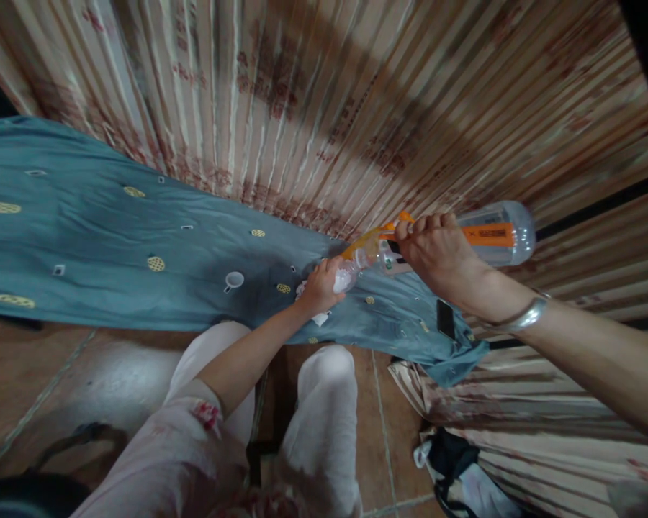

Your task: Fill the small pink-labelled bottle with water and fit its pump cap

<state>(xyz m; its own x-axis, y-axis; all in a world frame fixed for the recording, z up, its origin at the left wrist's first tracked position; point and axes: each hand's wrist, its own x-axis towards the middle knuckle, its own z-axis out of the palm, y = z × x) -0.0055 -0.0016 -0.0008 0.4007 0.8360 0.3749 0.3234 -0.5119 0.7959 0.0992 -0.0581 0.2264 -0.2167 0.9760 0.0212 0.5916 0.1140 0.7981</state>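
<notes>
My right hand (pixel 435 252) is wrapped round a large clear plastic bottle (pixel 505 216) with an orange label. The bottle lies nearly sideways, its base to the right and its narrow end towards my left hand. My left hand (pixel 322 285) is closed round a small clear container (pixel 347 275) just above the cloth, by the bottle's narrow end. An orange-yellow strip (pixel 367 237) runs beside that end; I cannot tell what it is. Whether the bottle and container touch is unclear. Something white and crumpled (pixel 320 319) lies under my left hand.
A small white cup (pixel 234 279) stands on the teal patterned cloth (pixel 97 237) left of my left hand. A dark phone (pixel 446 319) lies near the cloth's right end. A pleated curtain (pixel 302 93) hangs behind. Dark and white fabric items (pixel 464 467) lie at the lower right.
</notes>
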